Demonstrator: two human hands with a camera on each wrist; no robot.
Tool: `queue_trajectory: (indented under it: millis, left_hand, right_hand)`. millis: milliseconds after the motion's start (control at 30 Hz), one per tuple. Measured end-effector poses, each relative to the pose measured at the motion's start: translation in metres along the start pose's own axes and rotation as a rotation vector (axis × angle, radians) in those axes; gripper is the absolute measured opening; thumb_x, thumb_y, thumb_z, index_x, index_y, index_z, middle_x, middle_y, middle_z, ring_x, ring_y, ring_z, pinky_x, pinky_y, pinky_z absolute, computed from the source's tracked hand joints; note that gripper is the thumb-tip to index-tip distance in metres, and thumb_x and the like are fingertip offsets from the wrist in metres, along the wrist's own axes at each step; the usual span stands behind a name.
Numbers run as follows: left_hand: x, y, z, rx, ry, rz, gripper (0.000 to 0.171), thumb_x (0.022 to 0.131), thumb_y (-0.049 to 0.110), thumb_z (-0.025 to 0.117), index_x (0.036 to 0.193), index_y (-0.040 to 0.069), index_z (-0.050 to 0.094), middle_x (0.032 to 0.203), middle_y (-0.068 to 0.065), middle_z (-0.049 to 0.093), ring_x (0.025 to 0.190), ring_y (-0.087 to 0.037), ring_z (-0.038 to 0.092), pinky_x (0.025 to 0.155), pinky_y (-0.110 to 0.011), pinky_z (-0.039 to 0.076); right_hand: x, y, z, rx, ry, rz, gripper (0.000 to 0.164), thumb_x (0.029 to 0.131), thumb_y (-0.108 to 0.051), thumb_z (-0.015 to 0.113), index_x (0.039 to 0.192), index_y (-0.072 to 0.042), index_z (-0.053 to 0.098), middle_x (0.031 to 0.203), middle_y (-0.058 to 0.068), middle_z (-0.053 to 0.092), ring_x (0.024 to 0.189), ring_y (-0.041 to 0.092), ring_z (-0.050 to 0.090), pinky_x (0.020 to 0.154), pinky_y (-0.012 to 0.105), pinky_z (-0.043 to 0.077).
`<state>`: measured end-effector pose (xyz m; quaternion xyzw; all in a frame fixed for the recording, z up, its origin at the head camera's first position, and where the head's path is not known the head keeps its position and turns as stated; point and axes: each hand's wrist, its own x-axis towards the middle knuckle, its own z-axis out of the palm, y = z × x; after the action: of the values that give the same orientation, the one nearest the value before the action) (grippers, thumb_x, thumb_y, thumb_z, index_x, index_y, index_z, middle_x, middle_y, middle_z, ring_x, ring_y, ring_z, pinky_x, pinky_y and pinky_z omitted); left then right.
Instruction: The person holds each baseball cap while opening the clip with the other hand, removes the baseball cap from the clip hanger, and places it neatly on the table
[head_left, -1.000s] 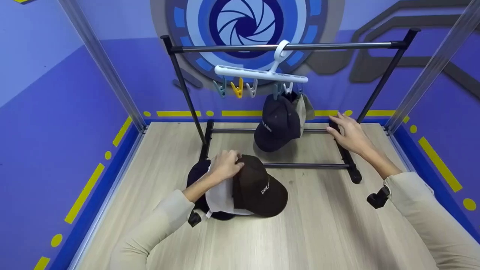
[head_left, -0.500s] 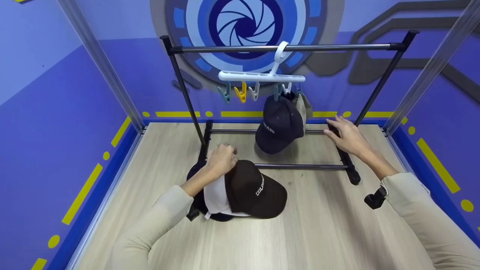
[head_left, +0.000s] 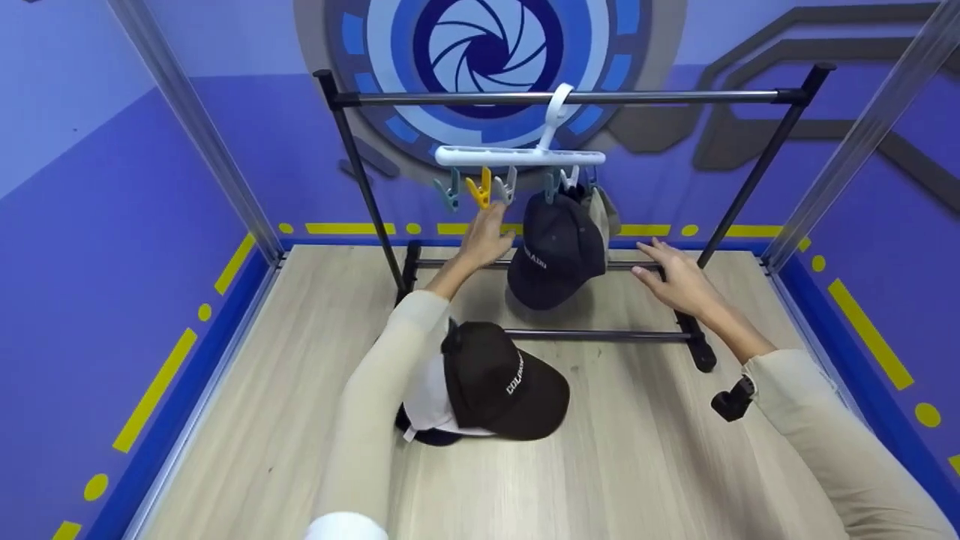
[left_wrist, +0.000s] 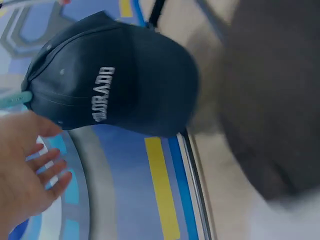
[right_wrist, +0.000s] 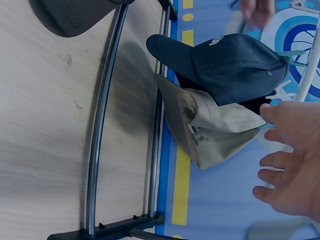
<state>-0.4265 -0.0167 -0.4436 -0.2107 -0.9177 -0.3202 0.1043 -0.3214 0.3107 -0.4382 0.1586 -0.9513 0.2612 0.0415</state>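
My left hand (head_left: 486,238) is raised just below the yellow clip (head_left: 480,187) and a white clip (head_left: 507,186) on the hanger (head_left: 517,157). Its fingers are loosely spread and hold nothing; whether the fingertips touch a clip is unclear. A navy cap (head_left: 555,251) hangs from a teal clip to its right, with a beige cap (right_wrist: 215,140) behind it. My right hand (head_left: 679,281) hovers right of these caps, fingers extended and holding nothing. On the table, a dark brown cap (head_left: 487,382) overlaps a white cap (head_left: 431,397), and a dark navy cap (head_left: 435,437) shows beneath.
The hanger hooks over the top bar (head_left: 675,97) of a black metal rack. The rack's lower bar (head_left: 600,335) runs behind the table caps. Another teal clip (head_left: 450,189) hangs at the hanger's left end. Blue printed walls enclose the wooden table (head_left: 637,465).
My left hand has left the caps on the table and risen to the clips on the hanger. The hanger has swung slightly. My right hand has shifted a little left and down.
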Motion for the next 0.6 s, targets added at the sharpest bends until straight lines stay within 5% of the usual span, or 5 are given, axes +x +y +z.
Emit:
queue_trajectory:
  millis: [100,167,333,600]
  left_hand:
    - [0.019,0.009,0.005,-0.164,-0.064,-0.014,0.065,0.094,0.002,0.057,0.156,0.011,0.04,0.17,-0.019,0.018,0.155,-0.039,0.024,0.121,-0.051,0.033]
    - [0.028,0.013,0.008,-0.245,-0.085,-0.011,0.069,0.094,0.0,0.054,0.159,0.014,0.035,0.172,-0.015,0.011,0.158,-0.037,0.015,0.125,-0.051,0.027]
    - [0.04,0.018,0.014,-0.31,-0.072,0.068,0.059,0.094,-0.007,0.048,0.152,0.003,0.045,0.158,-0.016,0.045,0.151,-0.029,0.037,0.125,-0.037,0.027]
    - [0.035,0.015,0.01,-0.253,-0.084,0.059,0.046,0.1,0.0,0.048,0.146,0.004,0.054,0.144,-0.017,0.057,0.137,-0.028,0.051,0.119,-0.037,0.037]
  right_hand:
    - [0.001,0.001,0.005,0.016,-0.001,0.009,0.057,0.106,-0.023,0.056,0.154,0.004,0.039,0.158,0.036,0.031,0.148,0.054,0.027,0.119,0.067,0.024]
    - [0.003,0.002,0.008,0.029,0.013,0.015,0.057,0.106,-0.023,0.056,0.153,0.004,0.039,0.157,0.036,0.035,0.146,0.054,0.032,0.118,0.066,0.027]
    - [0.015,0.001,0.011,0.046,0.08,0.016,0.052,0.105,-0.02,0.057,0.149,0.006,0.046,0.149,0.033,0.048,0.137,0.052,0.046,0.114,0.064,0.036]
    - [0.042,-0.015,0.015,0.065,0.187,-0.051,0.042,0.104,-0.014,0.058,0.138,0.011,0.056,0.137,0.033,0.06,0.131,0.049,0.054,0.111,0.06,0.041]
